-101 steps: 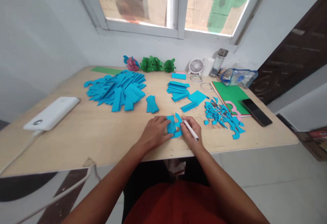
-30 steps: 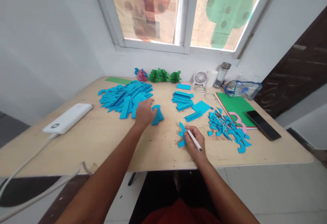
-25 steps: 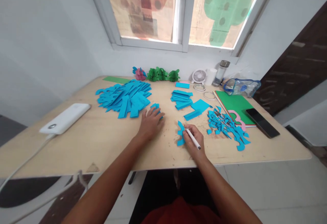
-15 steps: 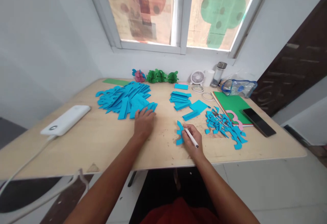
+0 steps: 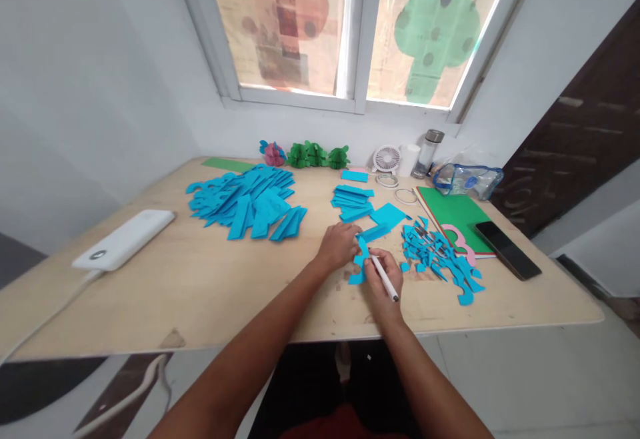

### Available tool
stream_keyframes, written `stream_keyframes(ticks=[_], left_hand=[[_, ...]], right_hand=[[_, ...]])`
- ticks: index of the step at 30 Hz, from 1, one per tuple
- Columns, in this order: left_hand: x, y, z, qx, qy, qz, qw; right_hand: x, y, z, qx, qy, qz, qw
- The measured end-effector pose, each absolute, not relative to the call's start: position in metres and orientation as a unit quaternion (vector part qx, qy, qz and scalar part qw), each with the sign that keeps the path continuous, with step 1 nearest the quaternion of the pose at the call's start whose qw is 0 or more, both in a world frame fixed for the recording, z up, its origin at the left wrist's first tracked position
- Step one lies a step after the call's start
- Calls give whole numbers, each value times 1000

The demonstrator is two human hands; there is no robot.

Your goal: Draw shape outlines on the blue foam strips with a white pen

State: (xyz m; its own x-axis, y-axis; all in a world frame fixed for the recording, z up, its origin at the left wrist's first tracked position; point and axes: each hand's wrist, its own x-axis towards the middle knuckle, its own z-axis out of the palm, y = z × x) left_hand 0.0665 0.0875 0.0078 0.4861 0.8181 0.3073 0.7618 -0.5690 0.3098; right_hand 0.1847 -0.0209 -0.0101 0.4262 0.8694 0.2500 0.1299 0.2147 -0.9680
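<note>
My left hand [image 5: 339, 244] is on the table with its fingers bent. Its fingertips meet the left end of a folded blue paper strip [image 5: 376, 232] and the top of a wavy-edged blue paper cutout [image 5: 358, 271]; which of them it grips is hidden. A white pen [image 5: 385, 277] is held in my right hand [image 5: 384, 285], dark end toward me, while the fingertips touch the cutout's right side. To the left lies a big heap of blue paper pieces [image 5: 243, 200], some with curled outlines. Small blue scraps [image 5: 433, 249] are scattered right of my right hand.
A stack of blue strips [image 5: 353, 200] and a blue sheet [image 5: 389, 215] lie ahead. At right are a phone [image 5: 506, 247], green paper [image 5: 453, 215] and a clear pouch [image 5: 469, 177]. A white power bank [image 5: 125, 239] sits left; a small fan [image 5: 387, 158] stands behind.
My left hand has left the blue heap and moved right, to the cutout and strip. The cutout and my right hand have shifted slightly right. Blue strips lie uncovered at the heap's edge.
</note>
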Motion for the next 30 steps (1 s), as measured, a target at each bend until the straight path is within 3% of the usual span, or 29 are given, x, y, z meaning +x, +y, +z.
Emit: stream_keyframes(ticks=[13,21,30], left_hand=[[45,47,13,819,542,188,20],[12,-13,16,832,505,218,75],[17,37,13,872,424,216,114]], right_hand=[[183,-22,-8,-546,-421,315,652],[181,-21,-9,-532,-425,325,656],[183,-21,-7,-535,-432,320,652]])
